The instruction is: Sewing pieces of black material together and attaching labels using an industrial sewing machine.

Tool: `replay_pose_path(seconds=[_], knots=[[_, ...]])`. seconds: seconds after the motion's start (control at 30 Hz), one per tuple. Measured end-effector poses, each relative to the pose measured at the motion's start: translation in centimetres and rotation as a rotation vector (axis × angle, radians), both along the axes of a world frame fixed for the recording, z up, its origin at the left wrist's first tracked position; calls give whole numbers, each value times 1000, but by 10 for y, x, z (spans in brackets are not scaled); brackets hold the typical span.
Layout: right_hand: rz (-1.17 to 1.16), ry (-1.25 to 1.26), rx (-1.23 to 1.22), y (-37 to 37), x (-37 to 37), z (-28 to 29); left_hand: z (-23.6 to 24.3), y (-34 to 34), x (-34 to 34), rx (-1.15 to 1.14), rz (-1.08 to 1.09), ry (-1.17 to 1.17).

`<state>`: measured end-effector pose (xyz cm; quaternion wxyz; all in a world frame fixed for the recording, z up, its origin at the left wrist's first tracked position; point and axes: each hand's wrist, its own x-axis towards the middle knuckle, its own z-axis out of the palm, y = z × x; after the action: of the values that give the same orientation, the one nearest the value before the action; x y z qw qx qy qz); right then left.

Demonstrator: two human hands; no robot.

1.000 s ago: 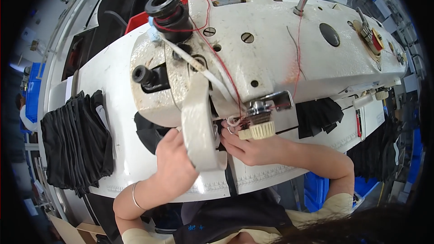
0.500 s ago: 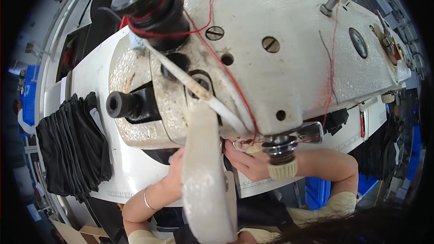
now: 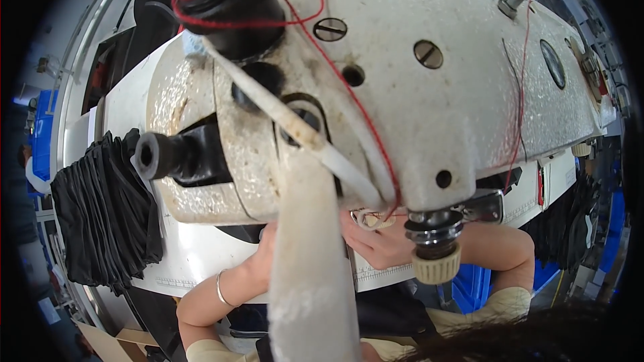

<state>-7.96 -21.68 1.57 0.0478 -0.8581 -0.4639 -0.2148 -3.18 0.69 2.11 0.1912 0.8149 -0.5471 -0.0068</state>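
A white sewing machine head [image 3: 396, 114] fills the middle of the view and covers much of my hands. Below it, my left hand [image 3: 263, 258] rests low over the white table [image 3: 194, 248]; its fingers are hidden behind the machine and a white lever [image 3: 308, 248]. My right hand [image 3: 376, 245] lies on the other side of that lever, near a ribbed cream tension knob [image 3: 436, 265]. Its fingers are bent and held together, with the tips out of sight, so what they grip cannot be seen. Red thread [image 3: 345, 110] runs down across the machine.
On the left of the table lies a stack of folded black fabric pieces [image 3: 104, 211]. More black fabric [image 3: 563, 228] hangs at the right. A blue bin [image 3: 469, 288] stands below the right edge, and a ruler strip [image 3: 376, 273] follows the table's near edge.
The machine looks larger and its lower parts sit lower and farther right, as the view has shifted closer. Both hands stay at nearly the same place under it.
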Motion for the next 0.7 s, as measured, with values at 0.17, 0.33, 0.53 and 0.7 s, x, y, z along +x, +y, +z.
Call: replay_pose_path(seconds=[0.17,0.33,0.53,0.7], knots=[[-26,73,6,0,12,-19,-37,11,27,-37,-59,-91],[-71,208,267,-2,18,-35,-2,-8,36,-32,202,401],[228,102,158,5,-24,2,58,-23,-17,237,34,-451],[73,863,919,33,-82,13,84,-6,-38,377,-214,-281]])
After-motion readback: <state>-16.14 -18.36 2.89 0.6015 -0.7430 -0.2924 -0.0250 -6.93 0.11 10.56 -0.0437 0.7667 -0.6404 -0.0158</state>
